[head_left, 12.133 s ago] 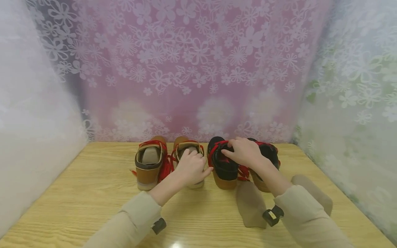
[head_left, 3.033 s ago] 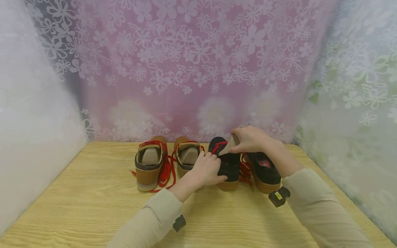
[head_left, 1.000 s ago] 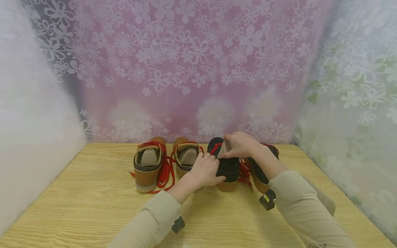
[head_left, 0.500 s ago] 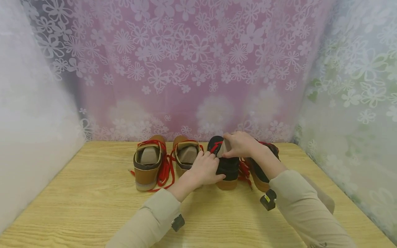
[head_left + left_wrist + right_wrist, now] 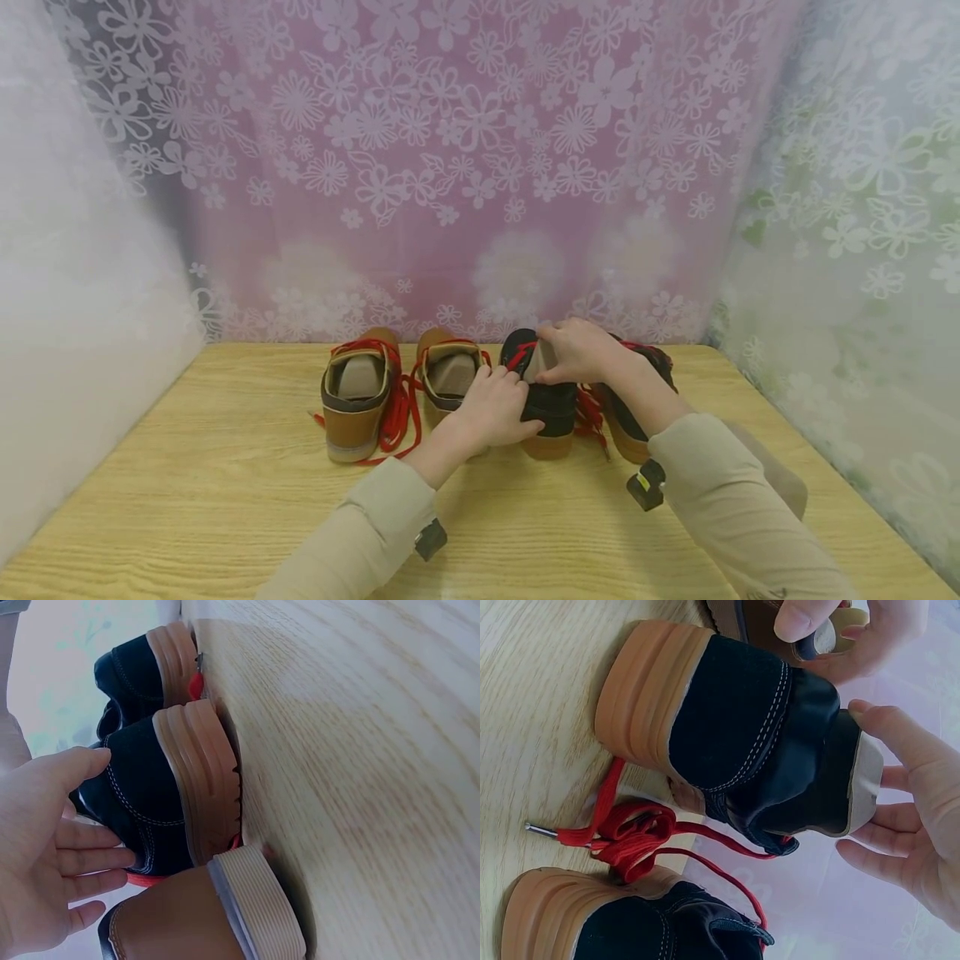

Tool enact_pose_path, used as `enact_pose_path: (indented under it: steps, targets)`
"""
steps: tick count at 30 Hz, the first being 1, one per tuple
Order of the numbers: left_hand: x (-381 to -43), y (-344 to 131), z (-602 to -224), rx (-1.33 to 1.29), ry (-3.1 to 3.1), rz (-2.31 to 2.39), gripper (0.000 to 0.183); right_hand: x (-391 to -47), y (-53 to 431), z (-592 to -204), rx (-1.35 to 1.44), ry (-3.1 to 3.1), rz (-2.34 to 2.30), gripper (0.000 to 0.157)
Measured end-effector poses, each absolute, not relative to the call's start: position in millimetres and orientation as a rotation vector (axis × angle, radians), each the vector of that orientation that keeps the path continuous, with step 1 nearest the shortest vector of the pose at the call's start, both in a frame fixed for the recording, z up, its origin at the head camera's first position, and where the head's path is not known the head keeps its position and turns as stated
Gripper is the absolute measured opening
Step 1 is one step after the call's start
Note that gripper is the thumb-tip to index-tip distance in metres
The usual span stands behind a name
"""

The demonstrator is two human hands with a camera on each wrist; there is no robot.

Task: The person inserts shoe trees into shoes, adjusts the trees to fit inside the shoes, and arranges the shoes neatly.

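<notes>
Above the mouth of the left black shoe (image 5: 551, 421), at the far side of the table (image 5: 187, 467), pinching a beige insole (image 5: 542, 362) with the right hand (image 5: 581, 354), thumb and fingers brought narrow on the upper end. Lies just left of that palm, tilted; slopes down into the opening, lower end hidden, seemingly inside. Looks roughly aligned with the shoe's long axis, heel near and toe far. Nearest and touching: the right hand. Close by on the near left, with the left hand (image 5: 491, 408), touching the collar, thumb and fingers spread wide. Cannot tell whether pressing or only resting, nor whether meeting the insole.

Count four shoes in one row, all heels near: at right, the left black shoe and the right black shoe (image 5: 628, 423); at left, the left brown shoe (image 5: 352, 429) and the right brown shoe (image 5: 441, 403). Count four insoles in sight: one pinched, one in the left brown shoe (image 5: 360, 379), one in the right brown shoe (image 5: 453, 372), and a loose insole (image 5: 783, 475) on the table at near right, partly covered by the right sleeve (image 5: 742, 500). Cannot see into the right black shoe. Between neighbours of each pair, red laces (image 5: 405, 417), too tangled to count.
</notes>
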State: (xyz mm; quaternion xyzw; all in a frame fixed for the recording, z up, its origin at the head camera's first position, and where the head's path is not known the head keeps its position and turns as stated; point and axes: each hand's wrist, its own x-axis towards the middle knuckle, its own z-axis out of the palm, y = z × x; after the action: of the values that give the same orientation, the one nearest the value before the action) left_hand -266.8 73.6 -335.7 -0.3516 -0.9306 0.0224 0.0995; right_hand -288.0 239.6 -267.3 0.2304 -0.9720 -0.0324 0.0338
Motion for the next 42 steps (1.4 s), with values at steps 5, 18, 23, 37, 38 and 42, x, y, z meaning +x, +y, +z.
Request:
enact_pose_path:
  steps: [5, 18, 23, 37, 38, 42]
  targets:
    - [-267, 73, -336, -1.046, -2.745, 0.068, 0.056, -287, 239, -268, 0.721, -2.983, -0.143, 0.071]
    - [-267, 73, -335, -1.051, -2.739, 0.07, 0.056, -286, 240, -270, 0.75, -2.958, -0.155, 0.071]
    - [-267, 73, -335, -1.046, -2.736, 0.072, 0.053, -284, 246, -274, 0.764, -2.92, -0.099, 0.075]
    - [-268, 73, -336, -1.039, -2.729, 0.053, 0.052, -284, 250, -282, 0.691, -2.886, -0.022, 0.077]
    - [-268, 73, -336, -1.039, -2.73, 0.055, 0.052, -284, 249, -282, 0.687, -2.889, -0.021, 0.077]
    - [-268, 73, -336, -1.041, -2.727, 0.06, 0.053, -285, 248, -284, 0.677, -2.9, -0.029, 0.077]
